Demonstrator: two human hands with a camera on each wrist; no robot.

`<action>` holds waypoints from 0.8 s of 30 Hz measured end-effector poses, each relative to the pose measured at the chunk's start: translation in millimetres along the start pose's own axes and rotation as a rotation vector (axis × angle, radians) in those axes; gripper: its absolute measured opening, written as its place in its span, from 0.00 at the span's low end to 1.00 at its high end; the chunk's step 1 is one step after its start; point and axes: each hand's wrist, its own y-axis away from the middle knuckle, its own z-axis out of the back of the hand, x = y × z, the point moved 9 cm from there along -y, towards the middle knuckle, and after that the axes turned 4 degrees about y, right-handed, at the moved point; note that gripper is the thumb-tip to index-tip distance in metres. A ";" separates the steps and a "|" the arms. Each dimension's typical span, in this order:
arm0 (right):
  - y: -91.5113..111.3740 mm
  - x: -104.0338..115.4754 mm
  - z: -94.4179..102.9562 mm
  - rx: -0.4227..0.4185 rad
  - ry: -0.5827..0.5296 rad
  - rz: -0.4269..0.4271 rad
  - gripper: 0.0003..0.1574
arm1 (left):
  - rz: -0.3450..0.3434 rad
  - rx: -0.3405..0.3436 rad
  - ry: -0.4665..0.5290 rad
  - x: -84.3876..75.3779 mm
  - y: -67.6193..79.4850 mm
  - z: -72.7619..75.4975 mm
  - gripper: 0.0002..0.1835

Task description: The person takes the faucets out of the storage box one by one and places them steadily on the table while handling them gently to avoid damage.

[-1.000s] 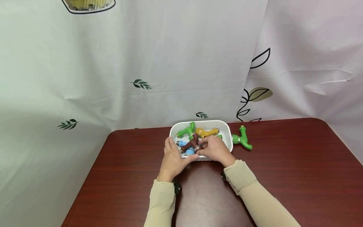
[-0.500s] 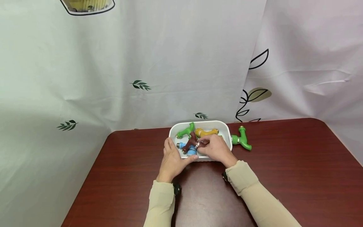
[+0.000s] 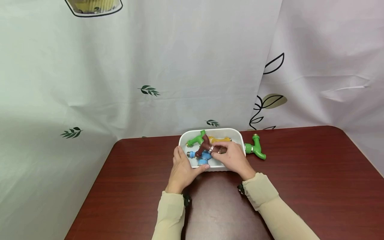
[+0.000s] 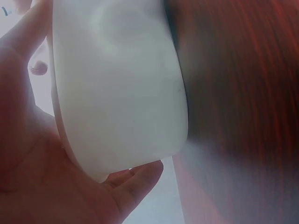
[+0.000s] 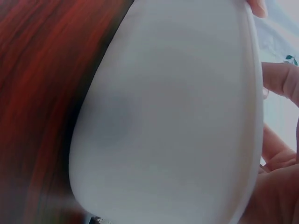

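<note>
In the head view, my right hand (image 3: 235, 158) pinches a brown tap (image 3: 205, 145) by its metal-banded end, thumb against fingers, over a white plastic tray (image 3: 217, 168). My left hand (image 3: 181, 170) grips the tray's near left corner, its thumb along the front rim and its fingers along the side. Under the brown tap lie blue taps (image 3: 204, 160), partly covered. Behind are a green tap (image 3: 195, 140) and a yellow tap (image 3: 221, 140). The tray's outer wall (image 4: 121, 102) fills the left wrist view; in the right wrist view the wall (image 5: 163, 107) hides the taps.
Against the tray's right side, another green tap (image 3: 256, 147) lies on the dark red wooden table (image 3: 132, 180). A pale curtain (image 3: 192, 66) printed with leaves hangs right behind the table's far edge.
My right hand has lifted the brown tap and shifted it slightly up and right, uncovering more of the blue taps. The left hand stays on the tray corner.
</note>
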 end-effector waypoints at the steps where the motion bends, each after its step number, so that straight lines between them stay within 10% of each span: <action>1: 0.4 -0.2 1.1 -0.003 -0.005 0.000 0.22 | 0.000 0.001 0.002 -0.1 0.0 -0.1 0.73; 24: 10.0 -6.4 19.1 -0.043 -0.172 0.021 0.20 | 0.004 -0.003 0.008 0.6 0.1 0.0 0.73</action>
